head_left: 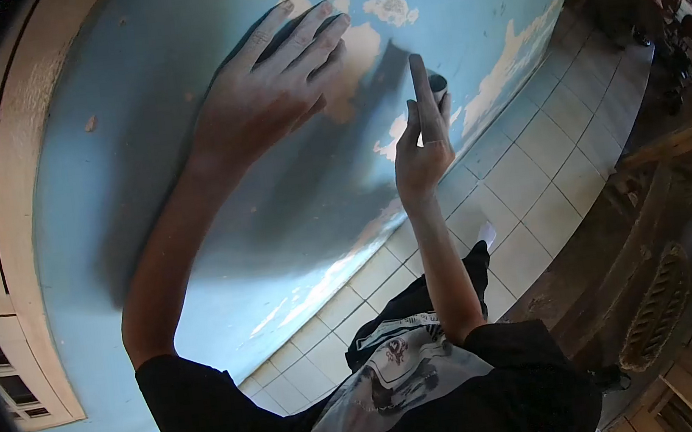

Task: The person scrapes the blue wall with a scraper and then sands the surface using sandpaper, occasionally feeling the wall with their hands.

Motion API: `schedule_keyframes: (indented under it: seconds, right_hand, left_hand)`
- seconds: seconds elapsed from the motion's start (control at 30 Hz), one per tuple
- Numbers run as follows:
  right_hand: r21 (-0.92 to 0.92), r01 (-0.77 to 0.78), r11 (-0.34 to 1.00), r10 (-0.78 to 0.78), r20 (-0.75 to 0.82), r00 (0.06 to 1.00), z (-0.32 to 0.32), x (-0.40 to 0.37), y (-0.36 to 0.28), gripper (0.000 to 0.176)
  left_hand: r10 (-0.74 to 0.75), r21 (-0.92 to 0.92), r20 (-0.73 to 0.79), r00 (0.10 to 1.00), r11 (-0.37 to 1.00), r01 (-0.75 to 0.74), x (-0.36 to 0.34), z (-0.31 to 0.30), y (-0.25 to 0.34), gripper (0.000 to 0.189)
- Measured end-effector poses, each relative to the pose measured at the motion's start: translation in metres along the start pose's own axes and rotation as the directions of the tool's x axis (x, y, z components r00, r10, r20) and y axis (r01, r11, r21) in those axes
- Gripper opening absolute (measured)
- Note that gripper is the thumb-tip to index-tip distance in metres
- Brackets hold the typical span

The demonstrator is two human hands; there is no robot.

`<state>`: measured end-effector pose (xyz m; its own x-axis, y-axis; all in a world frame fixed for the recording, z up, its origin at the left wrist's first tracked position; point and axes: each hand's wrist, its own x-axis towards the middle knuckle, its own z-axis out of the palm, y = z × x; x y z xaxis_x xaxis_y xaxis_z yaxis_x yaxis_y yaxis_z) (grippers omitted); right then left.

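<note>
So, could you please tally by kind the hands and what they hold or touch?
Hands: 2, the left hand flat on the wall and the right hand gripping
Small dark object in the right hand: 1
Blue wall with peeling paint: 1
Total: 4

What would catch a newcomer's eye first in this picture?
A blue wall fills most of the view, its paint flaked off in pale patches toward the top. The left hand lies flat against it, and to its right the right hand holds a small dark object up close to the wall. White tiles run along the wall's lower part at the right.
</note>
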<state>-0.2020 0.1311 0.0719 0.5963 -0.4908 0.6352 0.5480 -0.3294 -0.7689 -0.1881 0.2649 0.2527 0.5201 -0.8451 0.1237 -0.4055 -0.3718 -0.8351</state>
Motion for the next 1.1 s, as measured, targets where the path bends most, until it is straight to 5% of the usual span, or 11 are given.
schedule_keyframes:
  seconds: [0.1, 0.3, 0.37, 0.4, 0.5, 0.57, 0.73, 0.8, 0.9, 1.03, 1.1]
  right_hand:
    - [-0.21, 0.006, 0.978, 0.017, 0.108, 0.994, -0.009, -0.004, -0.03, 0.038]
    - [-0.202, -0.043, 0.978, 0.077, 0.164, 0.984, 0.001, -0.023, -0.011, 0.035]
    - [0.248, 0.052, 0.967, -0.072, 0.073, 0.995, 0.006, -0.013, -0.023, 0.037]
    - [0.164, 0.221, 0.961, -0.232, 0.05, 0.971, 0.012, -0.013, -0.023, 0.041]
    - [0.257, -0.03, 0.966, -0.034, 0.243, 0.969, 0.027, -0.049, -0.013, 0.035]
    - [0.285, -0.009, 0.958, -0.056, 0.218, 0.974, 0.037, -0.055, -0.01, 0.037]
    - [0.235, 0.06, 0.97, -0.133, 0.309, 0.942, 0.046, -0.064, 0.017, 0.041]
    - [-0.026, 0.319, 0.948, -0.292, 0.334, 0.896, 0.047, -0.059, 0.025, 0.055]
    - [0.059, 0.099, 0.993, -0.108, 0.187, 0.976, 0.057, -0.05, 0.031, 0.071]
    - [-0.017, 0.25, 0.968, -0.242, 0.185, 0.952, 0.062, -0.05, 0.035, 0.083]
    - [0.144, 0.229, 0.963, -0.255, 0.199, 0.946, 0.054, -0.051, 0.031, 0.082]
  left_hand:
    - [-0.001, -0.001, -0.033, 0.999, 1.0, 0.001, -0.001, 0.002, 0.0, 0.042]
    - [0.002, -0.06, 0.071, 0.997, 0.998, 0.003, -0.001, -0.001, 0.0, 0.06]
    - [0.077, 0.025, -0.08, 0.994, 0.997, -0.075, -0.003, 0.003, 0.0, 0.04]
    - [0.077, 0.023, -0.084, 0.993, 0.997, -0.076, -0.003, 0.005, 0.0, 0.04]
    - [0.179, -0.034, -0.142, 0.974, 0.982, -0.186, -0.003, 0.007, -0.002, 0.039]
    - [0.325, -0.142, 0.06, 0.944, 0.939, -0.314, -0.007, 0.003, 0.0, 0.054]
    - [0.359, -0.181, 0.224, 0.906, 0.929, -0.323, -0.008, 0.002, 0.0, 0.046]
    - [0.359, -0.166, 0.248, 0.9, 0.931, -0.326, -0.007, 0.001, 0.001, 0.042]
    - [0.393, -0.089, 0.227, 0.891, 0.919, -0.383, -0.006, 0.001, 0.0, 0.036]
    - [0.392, -0.088, 0.198, 0.898, 0.92, -0.382, -0.008, 0.005, 0.0, 0.035]
    - [0.382, -0.08, 0.194, 0.903, 0.924, -0.374, -0.01, 0.002, 0.0, 0.035]
